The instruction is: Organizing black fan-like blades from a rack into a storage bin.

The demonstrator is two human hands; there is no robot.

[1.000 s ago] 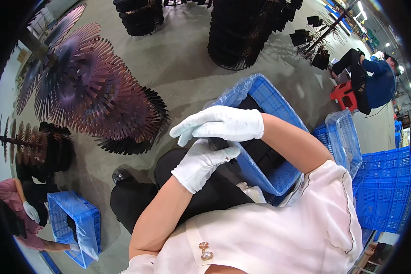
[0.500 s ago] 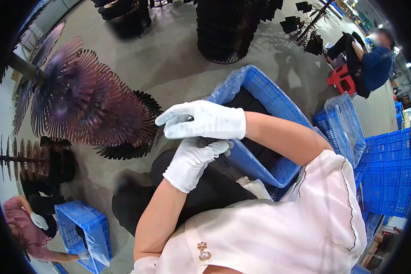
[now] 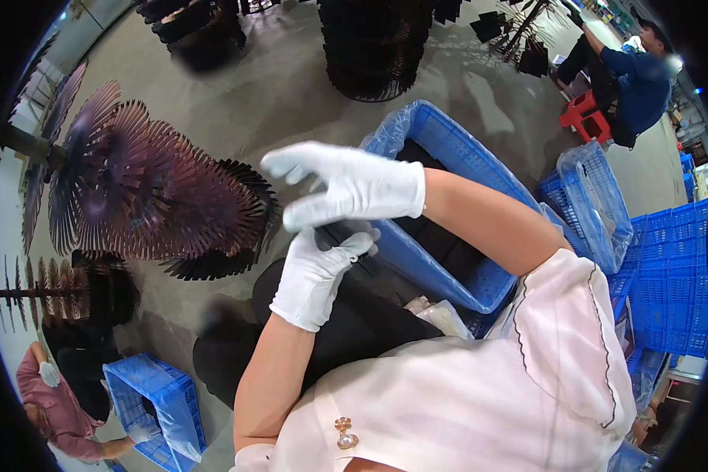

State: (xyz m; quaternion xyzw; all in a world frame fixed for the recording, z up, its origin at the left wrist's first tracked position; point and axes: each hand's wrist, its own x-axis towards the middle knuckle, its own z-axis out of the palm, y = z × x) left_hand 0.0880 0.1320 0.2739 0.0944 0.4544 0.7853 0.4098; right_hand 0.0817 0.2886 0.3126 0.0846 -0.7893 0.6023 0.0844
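Observation:
Both my hands wear white gloves. My left hand [image 3: 315,271] is closed around some dark, thin pieces [image 3: 334,233], which show between thumb and fingers; their exact shape is partly hidden. Just above it, my right hand [image 3: 358,185] is slightly blurred, with fingers stretched out and thumb apart; I see nothing in it. A blue plastic crate [image 3: 480,169] lined with clear film stands beyond my right forearm, with black flat pieces [image 3: 448,248] in it. On the left leans a rack [image 3: 157,181] crowded with fanned dark blades.
More dark racks [image 3: 377,47] stand at the back. Blue crates [image 3: 672,275] are stacked at the right, near a film-lined crate [image 3: 594,197]. A person in dark blue [image 3: 637,82] sits on a red stool [image 3: 586,118]. At lower left, another person [image 3: 55,401] reaches into a blue crate [image 3: 189,393].
My right hand has lifted slightly off the left, and its thumb and fingers have spread apart. My left hand has shifted a little left. At lower left, the other person's raised hand has moved.

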